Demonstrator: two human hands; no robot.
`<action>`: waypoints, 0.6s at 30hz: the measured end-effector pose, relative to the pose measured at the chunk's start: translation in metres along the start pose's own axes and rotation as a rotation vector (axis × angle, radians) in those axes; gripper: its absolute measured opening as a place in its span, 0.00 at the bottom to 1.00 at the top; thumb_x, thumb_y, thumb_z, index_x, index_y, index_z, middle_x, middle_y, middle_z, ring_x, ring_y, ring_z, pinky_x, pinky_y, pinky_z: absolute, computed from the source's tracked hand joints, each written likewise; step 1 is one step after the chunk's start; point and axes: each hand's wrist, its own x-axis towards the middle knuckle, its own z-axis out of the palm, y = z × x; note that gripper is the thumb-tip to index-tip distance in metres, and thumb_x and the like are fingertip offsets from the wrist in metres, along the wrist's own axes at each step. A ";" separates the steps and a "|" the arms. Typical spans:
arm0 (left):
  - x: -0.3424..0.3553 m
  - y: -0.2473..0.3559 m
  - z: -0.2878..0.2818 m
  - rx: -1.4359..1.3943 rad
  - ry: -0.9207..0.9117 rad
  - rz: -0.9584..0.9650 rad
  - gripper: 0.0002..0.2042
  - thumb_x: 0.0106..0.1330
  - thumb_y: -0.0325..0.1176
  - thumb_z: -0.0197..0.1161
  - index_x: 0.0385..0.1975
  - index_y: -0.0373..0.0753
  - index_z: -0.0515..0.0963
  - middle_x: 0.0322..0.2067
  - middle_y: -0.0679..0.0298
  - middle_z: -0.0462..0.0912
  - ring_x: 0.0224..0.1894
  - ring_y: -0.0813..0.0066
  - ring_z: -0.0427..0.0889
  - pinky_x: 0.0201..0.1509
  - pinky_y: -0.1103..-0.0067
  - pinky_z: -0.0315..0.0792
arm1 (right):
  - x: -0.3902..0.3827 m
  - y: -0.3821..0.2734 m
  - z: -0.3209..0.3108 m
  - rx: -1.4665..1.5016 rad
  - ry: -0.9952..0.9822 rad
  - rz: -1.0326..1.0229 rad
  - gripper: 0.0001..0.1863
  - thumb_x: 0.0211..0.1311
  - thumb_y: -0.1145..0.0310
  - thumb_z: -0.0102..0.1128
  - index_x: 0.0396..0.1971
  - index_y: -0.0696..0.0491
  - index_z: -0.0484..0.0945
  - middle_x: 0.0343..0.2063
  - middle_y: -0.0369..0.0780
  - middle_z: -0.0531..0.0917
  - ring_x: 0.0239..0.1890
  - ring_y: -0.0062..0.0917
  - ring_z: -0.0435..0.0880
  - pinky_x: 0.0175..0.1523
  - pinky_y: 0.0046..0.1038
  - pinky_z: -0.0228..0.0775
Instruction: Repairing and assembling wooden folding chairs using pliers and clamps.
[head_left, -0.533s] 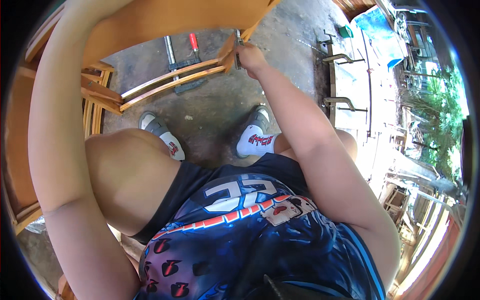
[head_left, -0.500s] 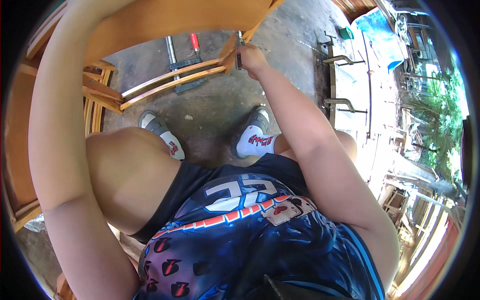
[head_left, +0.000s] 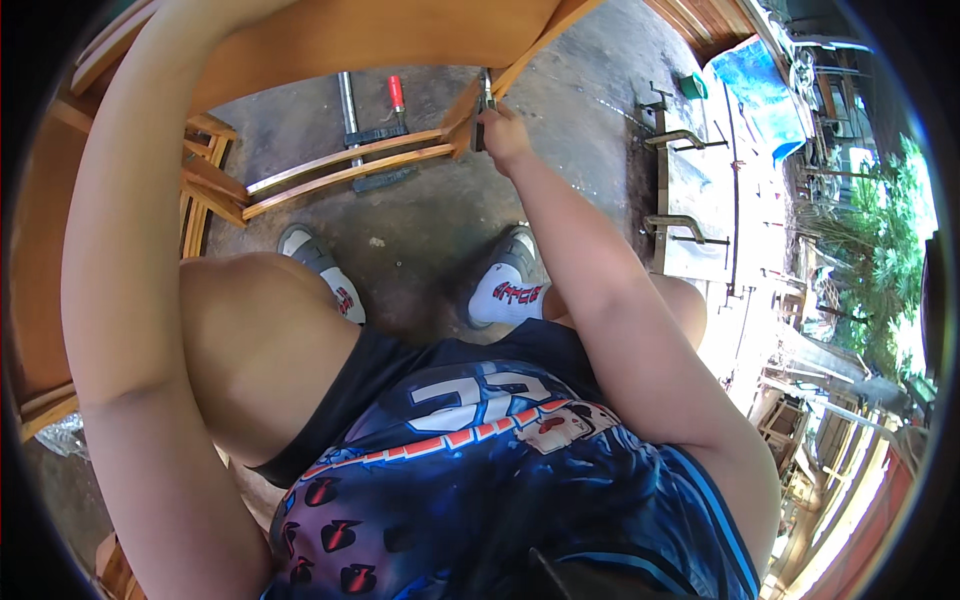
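Observation:
My right hand (head_left: pixel 506 137) is closed around a slim grey metal hand tool (head_left: pixel 485 105) whose exact kind I cannot make out. The tool's upper end is close to a corner of the wooden furniture frame, beside a slanted wooden leg (head_left: pixel 461 118). Above my lap stretches a broad orange-brown wooden panel (head_left: pixel 370 45), part of that furniture. My left forearm (head_left: pixel 130 250) reaches up along the left side and over the panel. The left hand itself lies beyond the upper edge of the picture.
On the concrete floor is a bar clamp (head_left: pixel 348 110) with a red handle (head_left: pixel 396 93), behind curved wooden rails (head_left: pixel 350 165). At right, C-clamps (head_left: pixel 676 138) grip a light-coloured board (head_left: pixel 690 190). A blue sheet (head_left: pixel 760 85) and a green container (head_left: pixel 692 86) are farther off.
The view has shifted slightly, so the furniture and floor appear a little to the right and lower. My right hand keeps its hold on the metal tool near the frame's corner.

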 end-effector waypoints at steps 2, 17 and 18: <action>0.004 0.003 -0.001 0.005 -0.024 -0.022 0.14 0.47 0.33 0.63 0.36 0.41 0.82 0.41 0.60 0.82 0.46 0.61 0.81 0.49 0.69 0.76 | 0.001 -0.006 -0.005 0.042 0.052 0.023 0.09 0.60 0.66 0.52 0.32 0.56 0.76 0.23 0.41 0.75 0.23 0.28 0.73 0.29 0.37 0.66; 0.007 -0.006 0.007 -0.023 0.005 -0.010 0.14 0.47 0.32 0.64 0.36 0.40 0.82 0.42 0.61 0.82 0.46 0.60 0.81 0.50 0.69 0.75 | -0.002 -0.020 -0.018 -0.285 -0.146 -0.011 0.10 0.57 0.67 0.53 0.33 0.56 0.77 0.28 0.42 0.78 0.28 0.30 0.78 0.32 0.35 0.75; 0.005 -0.006 0.005 -0.006 -0.017 -0.002 0.14 0.47 0.33 0.64 0.36 0.40 0.82 0.42 0.61 0.82 0.46 0.60 0.81 0.50 0.69 0.75 | -0.006 -0.015 -0.001 0.037 -0.048 0.087 0.10 0.57 0.68 0.51 0.31 0.58 0.77 0.25 0.41 0.78 0.25 0.30 0.78 0.30 0.30 0.73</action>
